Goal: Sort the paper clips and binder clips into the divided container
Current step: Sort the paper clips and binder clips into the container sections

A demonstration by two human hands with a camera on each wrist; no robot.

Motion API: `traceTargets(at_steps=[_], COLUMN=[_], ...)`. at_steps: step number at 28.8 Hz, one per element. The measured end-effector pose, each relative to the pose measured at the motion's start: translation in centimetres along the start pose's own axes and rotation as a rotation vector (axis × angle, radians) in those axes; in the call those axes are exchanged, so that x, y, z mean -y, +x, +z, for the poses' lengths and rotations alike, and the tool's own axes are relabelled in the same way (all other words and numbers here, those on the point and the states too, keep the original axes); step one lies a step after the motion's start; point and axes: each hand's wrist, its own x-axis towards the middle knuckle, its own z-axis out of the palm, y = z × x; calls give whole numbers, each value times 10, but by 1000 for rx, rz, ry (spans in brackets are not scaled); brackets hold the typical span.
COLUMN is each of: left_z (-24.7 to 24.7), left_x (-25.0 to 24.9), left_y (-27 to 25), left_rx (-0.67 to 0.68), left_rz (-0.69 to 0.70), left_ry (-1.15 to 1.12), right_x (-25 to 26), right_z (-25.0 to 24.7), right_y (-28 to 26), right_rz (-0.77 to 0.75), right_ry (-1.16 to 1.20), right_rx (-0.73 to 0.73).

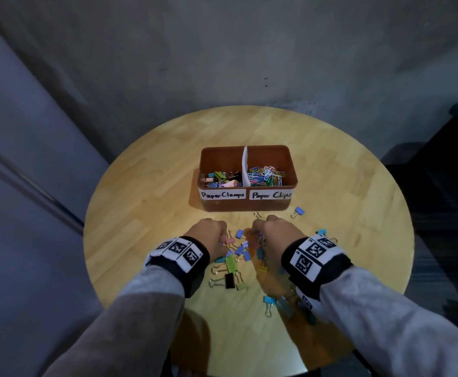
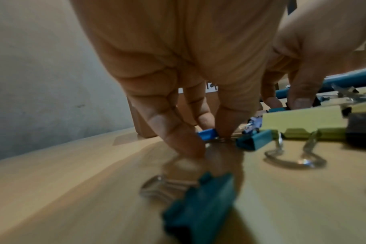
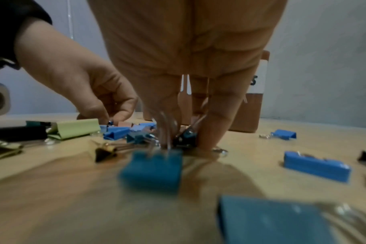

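Gathering binder clips (image 1: 233,263) from the pile before the container (image 1: 247,198): my left hand (image 1: 208,235) pinches a blue clip (image 2: 207,134), my right hand (image 1: 272,234) grasps several. Next, I'd carry them to the left compartment.

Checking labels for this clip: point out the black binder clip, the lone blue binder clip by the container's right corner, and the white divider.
black binder clip (image 1: 229,280), head view, its black body.
lone blue binder clip (image 1: 299,210), head view, its blue body.
white divider (image 1: 245,165), head view, its upper edge.
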Motion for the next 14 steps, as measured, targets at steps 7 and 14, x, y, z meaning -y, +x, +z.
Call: traceTargets(at_steps=[7,14], left_z=[2,-2], left_x=[4,9], left_y=[-18,-30], left_rx=[-92,-112], left_rz=[-180,-362], left_ry=[-525,-687], right_x=[-4,-5], right_z=[1,2], right_y=[0,0], right_rz=[89,133], right_ry=[147,24], right_rx=[-47,-17])
